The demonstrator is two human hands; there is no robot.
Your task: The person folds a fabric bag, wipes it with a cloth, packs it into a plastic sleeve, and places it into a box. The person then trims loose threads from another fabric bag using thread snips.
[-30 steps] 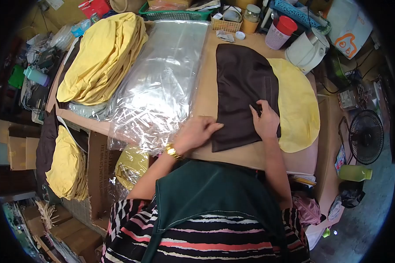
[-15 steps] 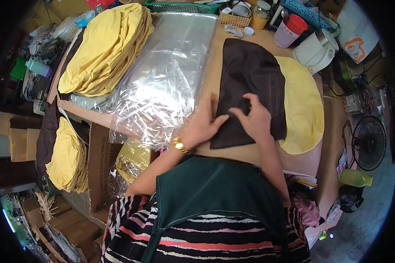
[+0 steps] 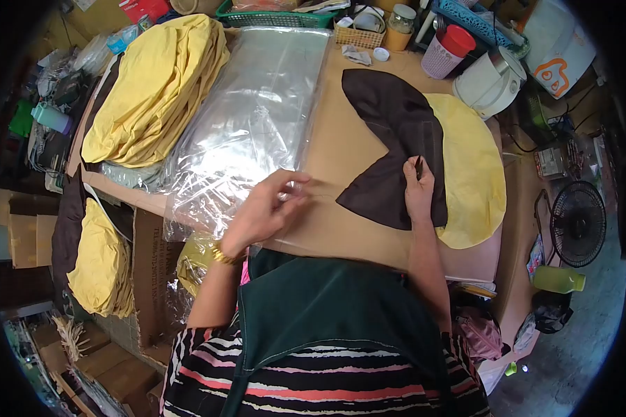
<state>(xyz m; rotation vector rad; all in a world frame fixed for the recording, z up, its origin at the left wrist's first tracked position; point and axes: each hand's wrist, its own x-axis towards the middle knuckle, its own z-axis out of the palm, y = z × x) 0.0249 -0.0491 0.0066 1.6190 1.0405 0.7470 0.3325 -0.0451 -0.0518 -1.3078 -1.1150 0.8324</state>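
A dark brown fabric piece (image 3: 410, 132) lies on the table, partly over a rounded yellow fabric piece (image 3: 473, 181). Its left edge is drawn inward into a deep notch. My right hand (image 3: 419, 191) is closed on the brown fabric, pinching a gathered bit between thumb and fingers. Over the right edge of a stack of clear plastic bags (image 3: 257, 104) is my left hand (image 3: 264, 212), its fingers curved and thumb apart. A shiny patch shows between those fingers; I cannot tell whether they touch the plastic.
A yellow fabric pile (image 3: 156, 90) lies at the back left, and another yellow bundle (image 3: 101, 264) hangs below the table's left edge. Along the back stand a green basket (image 3: 278, 19), a jar (image 3: 400, 28), a pink cup (image 3: 439, 59) and a white kettle (image 3: 490, 83). A fan (image 3: 577, 224) stands right.
My left hand has left the brown fabric and moved left to the plastic bags. My right hand has closed on the brown fabric, whose left edge is now pulled inward.
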